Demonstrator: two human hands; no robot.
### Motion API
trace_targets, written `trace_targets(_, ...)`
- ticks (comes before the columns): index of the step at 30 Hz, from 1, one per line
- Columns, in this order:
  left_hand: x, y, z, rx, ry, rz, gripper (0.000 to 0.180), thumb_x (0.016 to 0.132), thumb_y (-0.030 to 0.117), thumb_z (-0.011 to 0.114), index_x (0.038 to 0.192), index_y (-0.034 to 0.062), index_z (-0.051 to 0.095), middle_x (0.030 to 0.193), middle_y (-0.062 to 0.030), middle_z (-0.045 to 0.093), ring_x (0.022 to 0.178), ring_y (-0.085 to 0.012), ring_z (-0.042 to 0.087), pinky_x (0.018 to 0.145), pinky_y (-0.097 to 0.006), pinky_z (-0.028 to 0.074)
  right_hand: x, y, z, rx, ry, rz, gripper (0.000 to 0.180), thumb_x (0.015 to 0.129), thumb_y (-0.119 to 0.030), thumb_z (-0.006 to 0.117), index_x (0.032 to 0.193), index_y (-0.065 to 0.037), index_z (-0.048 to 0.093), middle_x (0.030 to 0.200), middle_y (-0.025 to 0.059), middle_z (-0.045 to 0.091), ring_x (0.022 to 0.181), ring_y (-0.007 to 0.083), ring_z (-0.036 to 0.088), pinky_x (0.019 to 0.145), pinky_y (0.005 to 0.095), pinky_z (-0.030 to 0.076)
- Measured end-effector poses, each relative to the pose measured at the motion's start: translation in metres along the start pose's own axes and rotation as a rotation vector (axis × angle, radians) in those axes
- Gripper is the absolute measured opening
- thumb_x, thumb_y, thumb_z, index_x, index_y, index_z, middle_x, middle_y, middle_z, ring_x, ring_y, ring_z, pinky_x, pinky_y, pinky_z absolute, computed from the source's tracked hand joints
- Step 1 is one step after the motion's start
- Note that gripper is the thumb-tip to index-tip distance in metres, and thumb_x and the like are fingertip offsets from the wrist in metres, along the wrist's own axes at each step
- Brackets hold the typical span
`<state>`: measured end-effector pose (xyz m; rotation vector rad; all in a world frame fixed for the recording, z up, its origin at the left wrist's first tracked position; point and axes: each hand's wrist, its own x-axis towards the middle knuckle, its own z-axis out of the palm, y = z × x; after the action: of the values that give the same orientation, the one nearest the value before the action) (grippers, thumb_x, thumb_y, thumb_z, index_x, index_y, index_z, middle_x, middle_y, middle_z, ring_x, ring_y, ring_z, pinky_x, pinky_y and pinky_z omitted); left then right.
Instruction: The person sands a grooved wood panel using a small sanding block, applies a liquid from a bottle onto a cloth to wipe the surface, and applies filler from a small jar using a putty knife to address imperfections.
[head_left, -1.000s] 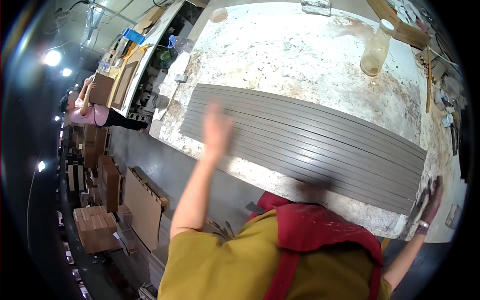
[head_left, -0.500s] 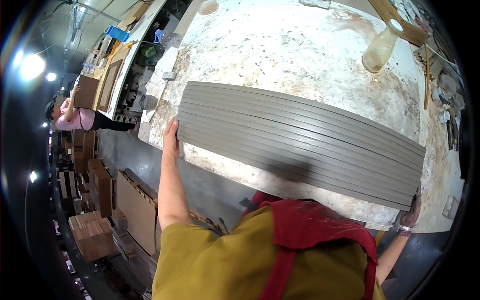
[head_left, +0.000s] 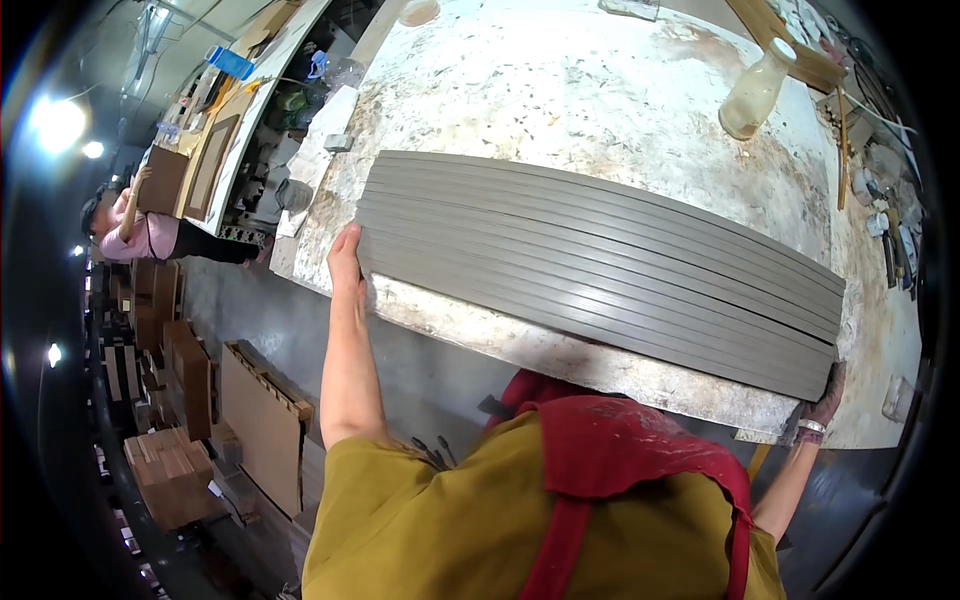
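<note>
A broad row of long grey strips lies side by side on the stained white worktable, parallel to its near edge. Against the row's left end, near its front corner, my left hand presses with bent fingers held together. My right hand, dark with stains, wraps the right end at the near corner. Part of its fingers is hidden by the strips' ends. Narrow dark seams show between the strips.
A cloudy bottle stands at the far right, beside a wooden beam and scattered tools. A small grey block sits left. Beyond the left edge, a co-worker handles a brown panel; stacked boards stand on the floor.
The strips seem to sit slightly farther from the table's near edge, both hands staying at their ends. My left fingers look more bent. The whole view has shifted a little.
</note>
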<state>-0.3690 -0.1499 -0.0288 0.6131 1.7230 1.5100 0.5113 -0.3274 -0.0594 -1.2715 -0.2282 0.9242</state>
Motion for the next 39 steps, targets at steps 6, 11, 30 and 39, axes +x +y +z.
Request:
trace_targets(6,-0.005,0.017,-0.001,0.117,0.007,-0.057,0.038,0.087,0.020,0.067,0.119,-0.0012,0.062,0.111,-0.0097,0.066,0.102,-0.0176,0.060,0.090,-0.029,0.046,-0.032,-0.020,-0.016,-0.046,-0.051,0.088,0.052,0.100,-0.037,0.042,0.138,-0.001,0.044,0.137,0.0125,0.049,0.123,0.0233,0.049,0.104,0.0380,0.039)
trace_targets(11,-0.007,0.018,-0.003,-0.032,-0.191,-0.082,0.043,0.093,0.028,0.060,0.125,0.0002,0.056,0.120,-0.0092,0.061,0.110,-0.0197,0.056,0.095,-0.031,0.044,-0.035,0.001,-0.027,-0.099,0.123,-0.002,0.051,0.100,-0.035,0.042,0.139,-0.001,0.042,0.140,0.0116,0.047,0.127,0.0219,0.046,0.107,0.0371,0.036)
trace_targets(30,-0.018,0.054,-0.028,0.418,-0.186,-0.371,0.036,0.088,0.025,0.066,0.110,-0.0036,0.065,0.102,-0.0100,0.067,0.088,-0.0175,0.063,0.077,-0.030,0.050,-0.078,-0.111,0.078,-0.569,0.065,0.451,0.075,0.085,-0.062,0.053,0.128,0.000,0.052,0.115,0.0111,0.059,0.107,0.0209,0.055,0.091,0.0324,0.043)
trace_targets(39,0.036,0.073,-0.003,0.830,-0.241,-0.555,0.053,0.087,0.039,0.058,0.110,-0.0087,0.057,0.103,-0.0173,0.063,0.089,-0.0268,0.062,0.076,-0.039,0.051,-0.015,-0.058,-0.003,-0.846,0.142,0.666,0.079,0.072,-0.074,0.059,0.103,-0.002,0.060,0.089,0.0059,0.051,0.075,0.0219,0.052,0.070,0.0391,0.048)
